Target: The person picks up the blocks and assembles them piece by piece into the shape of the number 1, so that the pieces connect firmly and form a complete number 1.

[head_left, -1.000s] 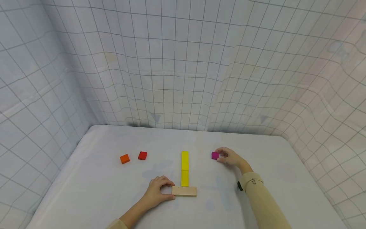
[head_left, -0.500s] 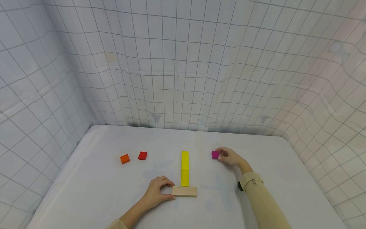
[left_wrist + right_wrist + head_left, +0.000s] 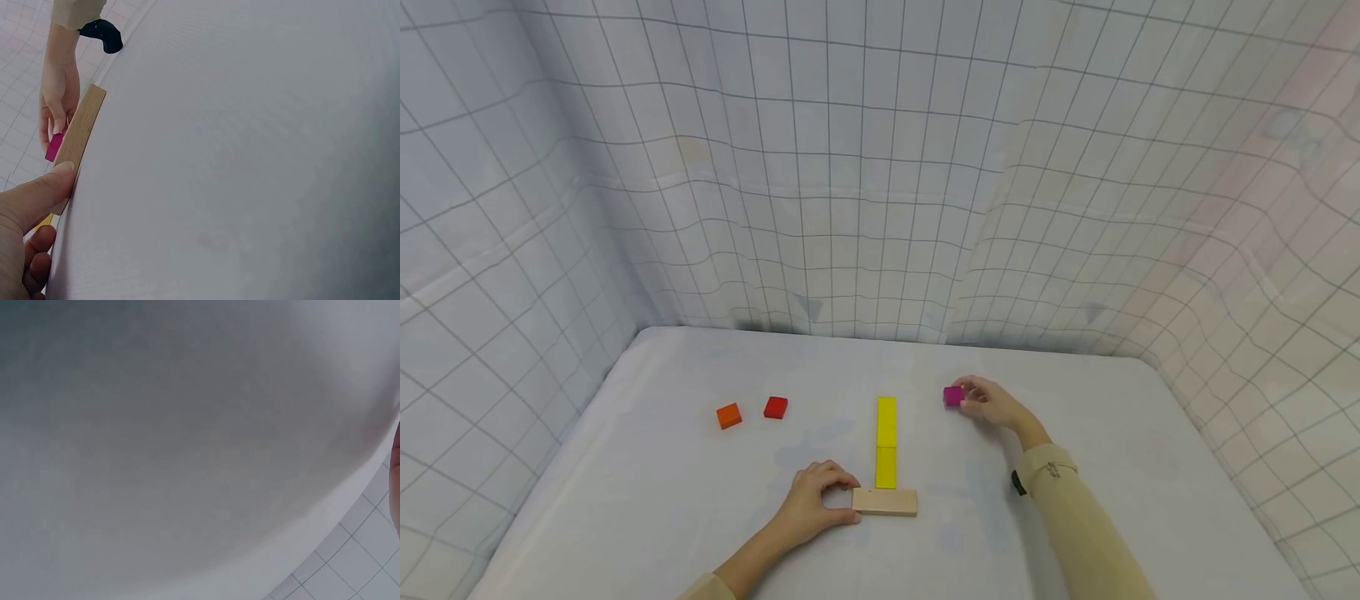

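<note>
My left hand (image 3: 811,504) pinches the left end of a plain wooden block (image 3: 884,502) between thumb and fingers; the thumb lies on its near side in the left wrist view, where the block (image 3: 82,131) slants upward. Two yellow blocks (image 3: 886,442) lie end to end in a line behind it, reaching away across the table. Right of their far end, my right hand (image 3: 992,403) pinches a small purple block (image 3: 953,397) by its right side. The right wrist view catches just a sliver of that hand (image 3: 395,481) at its edge.
An orange block (image 3: 728,416) and a red block (image 3: 776,407) lie on the left part of the white-covered table (image 3: 647,483). Grid-patterned curtains (image 3: 880,208) enclose its back and sides.
My right hand has moved left and slightly farther back with the purple block. The left hand and the wooden block have stayed in place.
</note>
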A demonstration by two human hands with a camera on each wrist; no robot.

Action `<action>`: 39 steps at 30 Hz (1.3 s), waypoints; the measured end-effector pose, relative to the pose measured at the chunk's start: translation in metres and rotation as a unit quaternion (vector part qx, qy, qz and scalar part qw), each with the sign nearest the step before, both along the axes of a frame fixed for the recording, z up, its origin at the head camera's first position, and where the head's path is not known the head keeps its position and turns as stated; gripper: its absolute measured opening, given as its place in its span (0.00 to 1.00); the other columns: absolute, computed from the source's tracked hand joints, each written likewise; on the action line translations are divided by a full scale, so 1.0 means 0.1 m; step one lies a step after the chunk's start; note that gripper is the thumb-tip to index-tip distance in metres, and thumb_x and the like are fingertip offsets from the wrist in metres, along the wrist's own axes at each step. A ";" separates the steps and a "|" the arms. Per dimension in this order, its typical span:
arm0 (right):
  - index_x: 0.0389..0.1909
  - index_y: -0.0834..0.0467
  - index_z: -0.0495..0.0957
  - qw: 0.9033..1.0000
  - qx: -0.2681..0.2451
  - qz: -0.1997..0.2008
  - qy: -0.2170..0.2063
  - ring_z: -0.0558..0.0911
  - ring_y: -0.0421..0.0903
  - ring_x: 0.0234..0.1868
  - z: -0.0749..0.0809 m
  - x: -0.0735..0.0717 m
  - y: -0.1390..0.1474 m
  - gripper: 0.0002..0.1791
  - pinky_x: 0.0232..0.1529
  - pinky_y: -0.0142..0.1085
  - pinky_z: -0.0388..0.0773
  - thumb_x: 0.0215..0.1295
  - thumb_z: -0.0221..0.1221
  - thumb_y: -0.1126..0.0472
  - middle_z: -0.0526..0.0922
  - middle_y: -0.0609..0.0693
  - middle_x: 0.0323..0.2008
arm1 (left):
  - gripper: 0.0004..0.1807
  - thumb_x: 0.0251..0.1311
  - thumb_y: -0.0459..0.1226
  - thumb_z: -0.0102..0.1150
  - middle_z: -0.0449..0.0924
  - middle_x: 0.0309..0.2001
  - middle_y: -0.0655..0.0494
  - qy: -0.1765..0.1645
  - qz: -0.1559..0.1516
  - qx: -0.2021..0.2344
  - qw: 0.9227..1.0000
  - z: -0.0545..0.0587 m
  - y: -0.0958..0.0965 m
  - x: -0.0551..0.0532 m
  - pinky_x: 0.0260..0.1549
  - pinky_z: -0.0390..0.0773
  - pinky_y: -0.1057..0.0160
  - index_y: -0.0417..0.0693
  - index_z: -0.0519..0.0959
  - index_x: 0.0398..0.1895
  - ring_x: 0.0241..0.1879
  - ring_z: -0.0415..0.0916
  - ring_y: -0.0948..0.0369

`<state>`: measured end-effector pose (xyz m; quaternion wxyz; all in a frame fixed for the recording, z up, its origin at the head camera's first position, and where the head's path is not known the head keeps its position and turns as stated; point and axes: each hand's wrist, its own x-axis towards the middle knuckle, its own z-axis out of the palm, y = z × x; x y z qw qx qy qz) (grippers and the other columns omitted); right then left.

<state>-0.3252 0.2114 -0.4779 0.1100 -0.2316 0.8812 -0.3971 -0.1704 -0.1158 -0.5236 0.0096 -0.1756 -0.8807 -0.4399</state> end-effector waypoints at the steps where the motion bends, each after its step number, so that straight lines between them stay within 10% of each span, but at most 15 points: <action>1: 0.52 0.63 0.69 1.000 -0.001 0.002 0.003 0.71 0.53 0.45 0.00 0.00 -0.03 0.17 0.43 0.41 0.70 0.62 0.54 0.68 0.73 0.59 0.44 | 0.18 0.37 0.50 0.72 0.72 0.32 0.72 -0.001 0.000 -0.001 1.000 0.00 0.00 0.00 0.38 0.59 0.60 0.59 0.80 0.34 0.37 0.64 0.68; 39: 0.53 0.62 0.70 0.999 -0.012 0.020 0.026 0.73 0.54 0.44 -0.10 -0.27 -0.75 0.16 0.51 0.46 0.67 0.64 0.53 0.67 0.75 0.59 0.44 | 0.19 0.35 0.48 0.73 0.72 0.31 0.72 0.000 0.002 0.014 1.000 0.01 0.01 0.00 0.39 0.59 0.59 0.58 0.81 0.35 0.36 0.64 0.68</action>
